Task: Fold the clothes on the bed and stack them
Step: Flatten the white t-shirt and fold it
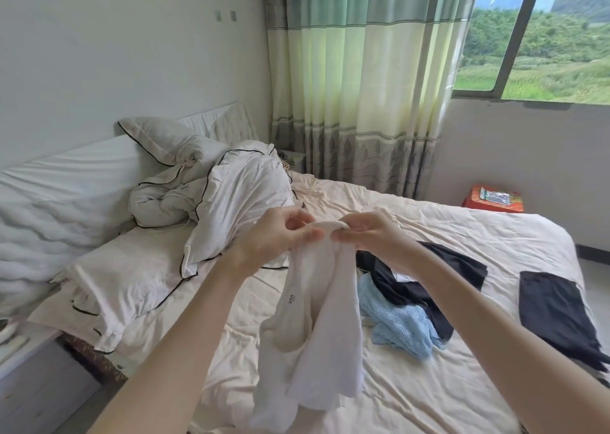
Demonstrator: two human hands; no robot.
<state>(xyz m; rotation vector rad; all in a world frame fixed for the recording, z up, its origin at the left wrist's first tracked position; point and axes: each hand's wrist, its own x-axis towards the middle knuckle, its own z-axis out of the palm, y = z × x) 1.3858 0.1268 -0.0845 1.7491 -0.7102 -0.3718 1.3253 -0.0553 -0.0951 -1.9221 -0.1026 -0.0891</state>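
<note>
Left hand (280,235) and right hand (366,235) pinch a white top (317,328) above the bed (429,384). Black and blue clothes (406,308) lie beside it.

A white top (317,318) hangs limp above the bed (429,384), pinched at its upper edge. To its right on the bed, a crumpled blue knit (399,324) touches a rumpled black garment (416,285); farther right lies a flat black piece (558,314).

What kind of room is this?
It looks like a bedroom. There is a big bed with a pillow and a bunched-up quilt, and a long curtain hangs beside a window. Two hands hold up a white top above the bed.
</note>
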